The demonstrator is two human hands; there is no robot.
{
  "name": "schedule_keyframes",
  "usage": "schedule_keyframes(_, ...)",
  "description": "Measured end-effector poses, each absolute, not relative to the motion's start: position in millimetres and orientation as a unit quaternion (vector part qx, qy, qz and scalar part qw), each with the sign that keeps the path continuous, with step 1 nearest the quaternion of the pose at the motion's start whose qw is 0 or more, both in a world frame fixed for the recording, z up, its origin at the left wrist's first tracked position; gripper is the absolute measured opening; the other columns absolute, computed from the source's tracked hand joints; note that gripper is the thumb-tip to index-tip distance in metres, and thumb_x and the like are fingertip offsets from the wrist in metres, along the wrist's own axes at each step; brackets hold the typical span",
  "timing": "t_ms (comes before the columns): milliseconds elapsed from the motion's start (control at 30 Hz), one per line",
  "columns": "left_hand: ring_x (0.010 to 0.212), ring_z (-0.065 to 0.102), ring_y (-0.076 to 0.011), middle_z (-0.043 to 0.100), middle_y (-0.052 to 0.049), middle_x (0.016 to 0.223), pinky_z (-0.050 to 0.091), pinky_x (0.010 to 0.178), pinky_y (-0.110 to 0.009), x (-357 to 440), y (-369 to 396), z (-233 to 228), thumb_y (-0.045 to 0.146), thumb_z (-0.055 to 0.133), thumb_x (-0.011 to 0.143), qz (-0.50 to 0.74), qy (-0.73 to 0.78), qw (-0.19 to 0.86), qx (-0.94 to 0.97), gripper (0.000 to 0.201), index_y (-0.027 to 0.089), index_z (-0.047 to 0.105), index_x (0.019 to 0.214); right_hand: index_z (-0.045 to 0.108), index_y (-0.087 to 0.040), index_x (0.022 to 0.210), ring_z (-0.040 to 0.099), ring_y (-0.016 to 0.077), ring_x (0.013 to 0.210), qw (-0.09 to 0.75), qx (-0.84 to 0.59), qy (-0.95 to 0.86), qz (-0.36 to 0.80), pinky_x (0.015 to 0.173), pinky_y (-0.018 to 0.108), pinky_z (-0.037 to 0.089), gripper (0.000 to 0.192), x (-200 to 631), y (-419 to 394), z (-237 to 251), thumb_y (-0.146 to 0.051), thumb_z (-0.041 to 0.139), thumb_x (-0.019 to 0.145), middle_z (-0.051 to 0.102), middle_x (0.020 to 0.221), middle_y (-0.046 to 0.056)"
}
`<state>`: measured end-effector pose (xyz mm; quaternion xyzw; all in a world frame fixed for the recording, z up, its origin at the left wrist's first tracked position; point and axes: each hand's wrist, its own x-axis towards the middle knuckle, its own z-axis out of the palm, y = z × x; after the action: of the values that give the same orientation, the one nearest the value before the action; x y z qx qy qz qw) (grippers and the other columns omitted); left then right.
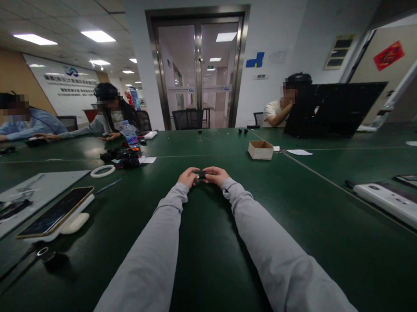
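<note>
Only 1 view: head cam, worn by the person, looking fwd and slightly down along both outstretched arms over the green table (209, 278). Wide-angle lens; table edges and ceiling bend. Sleeves fill the near foreground; hands sit mid-frame, fairly far off. View faces the glass door (199, 72) straight ahead, w/ seated co-workers at the far side, left and right.

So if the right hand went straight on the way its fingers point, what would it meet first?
The right hand points left, toward the left hand. It would first meet the small dark part held between them, which it probably already touches.
</note>
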<state>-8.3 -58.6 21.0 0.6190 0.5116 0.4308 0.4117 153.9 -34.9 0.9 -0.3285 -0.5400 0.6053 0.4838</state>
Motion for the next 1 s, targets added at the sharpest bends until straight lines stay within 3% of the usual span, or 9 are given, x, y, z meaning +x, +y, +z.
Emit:
schedule_keyframes(567,0.038,0.042,-0.0062,0.051,0.002,0.052,0.031,0.038,-0.017,-10.5,-56.3,19.5,0.023,0.041,0.076,0.423,0.511,0.413,0.624,0.029,0.013,0.058,0.098,0.061,-0.015,0.086,0.062,0.0114,0.059,0.484,-0.343,-0.538,0.599,0.057,0.023,0.054,0.026,153.7,-36.2,2.3,-0.005,0.065,0.063,0.065,0.075,0.003)
schedule_keyframes(700,0.041,0.044,-0.0055,0.056,0.002,0.062,0.033,0.039,-0.017,-11.2,-54.4,17.3,0.016,0.046,0.069,0.435,0.504,0.403,0.628,0.034,0.015,0.056,0.102,0.061,-0.015,0.086,0.063,0.0114,0.059,0.484,-0.335,-0.536,0.605,0.056,0.022,0.054,0.026,154.0,-35.4,1.8,-0.005,0.066,0.062,0.065,0.076,0.002)
schedule_keyframes(867,0.039,0.043,-0.0059,0.052,0.003,0.052,0.034,0.04,-0.017,-10.8,-53.4,15.3,0.019,0.043,0.072,0.437,0.502,0.407,0.626,0.03,0.013,0.057,0.097,0.061,-0.016,0.085,0.063,0.0112,0.058,0.488,-0.328,-0.537,0.606,0.055,0.021,0.053,0.027,154.3,-35.5,1.3,-0.007,0.068,0.061,0.065,0.076,0.002)
schedule_keyframes(1000,0.04,0.044,-0.0057,0.055,0.002,0.058,0.033,0.039,-0.017,-11.1,-54.3,14.8,0.019,0.048,0.069,0.443,0.494,0.406,0.628,0.032,0.015,0.055,0.1,0.061,-0.016,0.087,0.063,0.0118,0.06,0.486,-0.33,-0.54,0.603,0.057,0.023,0.054,0.028,155.1,-35.0,0.4,-0.008,0.068,0.061,0.065,0.077,0.003)
